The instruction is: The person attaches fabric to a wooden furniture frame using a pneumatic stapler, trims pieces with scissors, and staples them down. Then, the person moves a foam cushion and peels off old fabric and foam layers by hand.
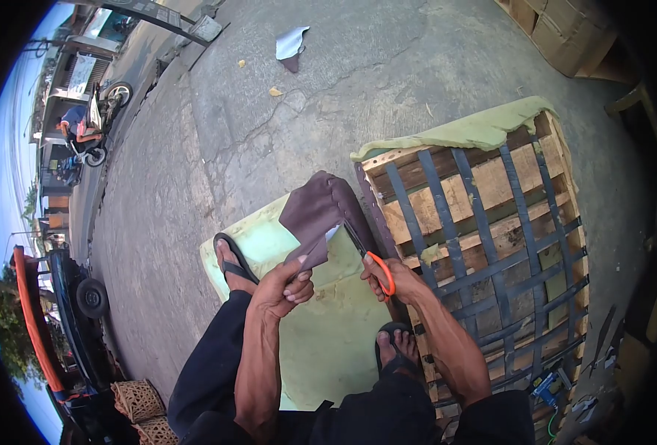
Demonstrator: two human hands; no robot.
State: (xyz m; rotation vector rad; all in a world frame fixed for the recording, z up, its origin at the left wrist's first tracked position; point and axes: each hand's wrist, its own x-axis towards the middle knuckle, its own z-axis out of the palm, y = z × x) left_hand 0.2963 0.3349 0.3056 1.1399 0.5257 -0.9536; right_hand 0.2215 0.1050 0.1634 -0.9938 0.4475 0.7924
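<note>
My left hand [282,287] is closed on the near corner of a dark purple-brown upholstery cover [315,211], pulling it up off a pale green foam cushion [313,348]. In my right hand [395,280] is a pair of scissors [382,273] with orange handles. Their dark blades point away from me and lie at the cover's edge, where a pale underside shows. I cannot tell how far apart the blades are. The cover runs along the right side of the foam. My sandalled feet rest on the cushion.
Close on the right lies a wooden frame [447,204] laced with dark straps, green foam at its far edge. A blue tool [547,386] is at its lower right. Woven baskets [137,400] stand lower left. A fabric scrap [291,44] lies on the concrete; a person rides a motorcycle [94,126].
</note>
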